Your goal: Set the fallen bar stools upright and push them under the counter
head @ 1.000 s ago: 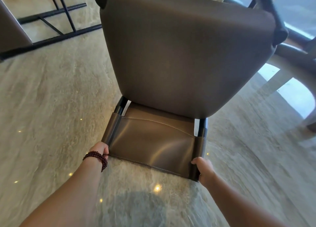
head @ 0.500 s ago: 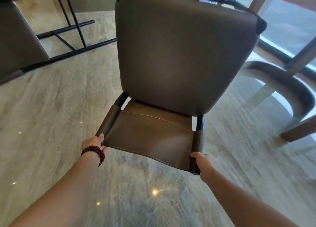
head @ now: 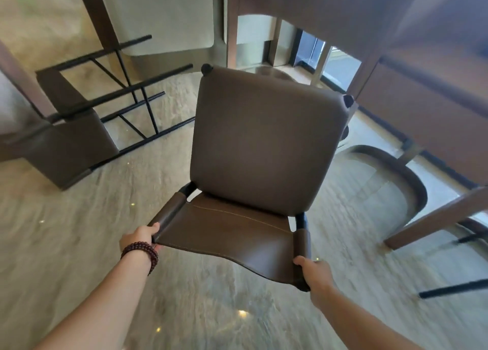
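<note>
Bar stool (head: pixel 266 143) backrest gripped between left hand (head: pixel 140 237), right hand (head: pixel 315 273)

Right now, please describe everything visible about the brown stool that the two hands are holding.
The brown leather-look bar stool has a padded, rounded-square seat, a low sling backrest with a pale stitch line, and black metal frame tubes with round caps at the far seat corners. The left hand and right hand grip the backrest's two top corners. Its legs are hidden. It faces a wooden counter.
</note>
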`<state>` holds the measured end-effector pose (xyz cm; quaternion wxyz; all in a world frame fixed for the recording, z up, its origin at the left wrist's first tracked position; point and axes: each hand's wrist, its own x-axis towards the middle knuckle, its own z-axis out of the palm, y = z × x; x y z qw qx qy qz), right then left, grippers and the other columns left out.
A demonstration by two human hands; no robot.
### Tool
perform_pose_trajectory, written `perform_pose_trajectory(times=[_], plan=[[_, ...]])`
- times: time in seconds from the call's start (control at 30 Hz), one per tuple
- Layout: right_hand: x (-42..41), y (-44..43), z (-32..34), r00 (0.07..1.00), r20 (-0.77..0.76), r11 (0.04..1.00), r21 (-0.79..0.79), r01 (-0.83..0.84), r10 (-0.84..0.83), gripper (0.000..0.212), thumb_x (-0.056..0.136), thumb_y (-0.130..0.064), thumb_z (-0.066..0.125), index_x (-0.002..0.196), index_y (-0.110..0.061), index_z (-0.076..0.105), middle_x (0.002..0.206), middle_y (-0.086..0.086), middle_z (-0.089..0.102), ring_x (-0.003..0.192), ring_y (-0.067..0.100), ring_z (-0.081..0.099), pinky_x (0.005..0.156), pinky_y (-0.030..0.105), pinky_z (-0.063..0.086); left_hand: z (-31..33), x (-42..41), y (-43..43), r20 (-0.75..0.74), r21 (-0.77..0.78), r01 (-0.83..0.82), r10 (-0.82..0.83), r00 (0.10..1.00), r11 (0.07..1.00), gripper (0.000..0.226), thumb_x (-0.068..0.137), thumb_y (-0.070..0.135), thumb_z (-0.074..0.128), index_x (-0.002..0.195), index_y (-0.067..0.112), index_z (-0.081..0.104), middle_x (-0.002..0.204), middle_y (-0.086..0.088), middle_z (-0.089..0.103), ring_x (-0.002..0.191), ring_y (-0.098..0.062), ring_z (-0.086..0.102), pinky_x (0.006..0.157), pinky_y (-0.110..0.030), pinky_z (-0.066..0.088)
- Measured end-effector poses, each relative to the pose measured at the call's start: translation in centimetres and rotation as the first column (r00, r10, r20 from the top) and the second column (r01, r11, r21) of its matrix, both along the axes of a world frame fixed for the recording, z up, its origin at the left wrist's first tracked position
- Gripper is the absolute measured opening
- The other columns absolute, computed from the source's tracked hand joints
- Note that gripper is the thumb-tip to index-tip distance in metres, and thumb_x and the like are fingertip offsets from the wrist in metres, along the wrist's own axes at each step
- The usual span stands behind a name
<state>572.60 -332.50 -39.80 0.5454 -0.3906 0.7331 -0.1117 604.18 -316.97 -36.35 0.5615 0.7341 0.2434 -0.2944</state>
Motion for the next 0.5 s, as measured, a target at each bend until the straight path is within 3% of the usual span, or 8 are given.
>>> perform_pose_trajectory(times=[0.07,0.17,0.27,0.37,0.5], plan=[[0.6,-0.6,4.6,1.0,-0.001,1.0,-0.021,0.001,-0.001,0.033,0.08,-0.017,0.069,0.098,0.006,0.054,0.085,0.02,0.06,0.079,0.035,0.063,0.063,0.039,0.05,4.8,0.3,-0.7,0.043,-0.012,0.036,-0.036,0.998,0.999,0.033,0.074,0.004,0.074,0.101,-0.006,0.057,0.108,-0.029,0.062,0.065,-0.032,0.059,0.026,-0.023,0.043],[1.5,-2.3,10.8,1.0,0.017,0.998,-0.052,0.021,-0.02,0.029,0.08,-0.014,0.07,0.094,0.005,0.053,0.079,0.016,0.057,0.066,0.03,0.059,0.046,0.027,0.044,10.7,1.0,-2.3,0.105,-0.001,0.106,-0.106,0.989,0.994,0.032,0.073,0.003,0.073,0.099,-0.007,0.058,0.101,-0.026,0.064,0.059,-0.03,0.059,0.029,-0.02,0.045],[2.1,-4.8,16.5,0.995,0.072,0.993,-0.085,0.076,-0.07,0.02,0.079,-0.006,0.07,0.078,0.002,0.052,0.077,0.014,0.053,0.06,0.025,0.057,0.034,0.022,0.045,15.9,1.5,-4.5,0.162,0.004,0.151,-0.149,0.975,0.989,0.038,0.072,0.0,0.072,0.104,-0.009,0.055,0.099,-0.023,0.062,0.065,-0.032,0.063,0.048,-0.028,0.052],[2.6,-7.4,21.2,0.99,0.095,0.987,-0.112,0.114,-0.104,0.019,0.079,-0.001,0.067,0.073,-0.001,0.049,0.076,0.012,0.049,0.062,0.023,0.054,0.037,0.027,0.049,20.2,2.1,-6.8,0.229,0.005,0.177,-0.173,0.958,0.984,0.018,0.07,-0.003,0.07,0.077,-0.004,0.053,0.084,-0.018,0.06,0.055,-0.025,0.058,0.053,-0.034,0.056],[3.5,-10.5,26.4,0.989,0.101,0.983,-0.142,0.118,-0.104,0.011,0.08,0.0,0.06,0.073,-0.001,0.051,0.072,0.012,0.048,0.058,0.023,0.05,0.046,0.029,0.048,24.7,2.9,-9.7,0.3,0.016,0.185,-0.181,0.937,0.983,0.022,0.065,-0.001,0.073,0.061,-0.001,0.051,0.075,-0.017,0.062,0.055,-0.025,0.061,0.069,-0.044,0.058]])
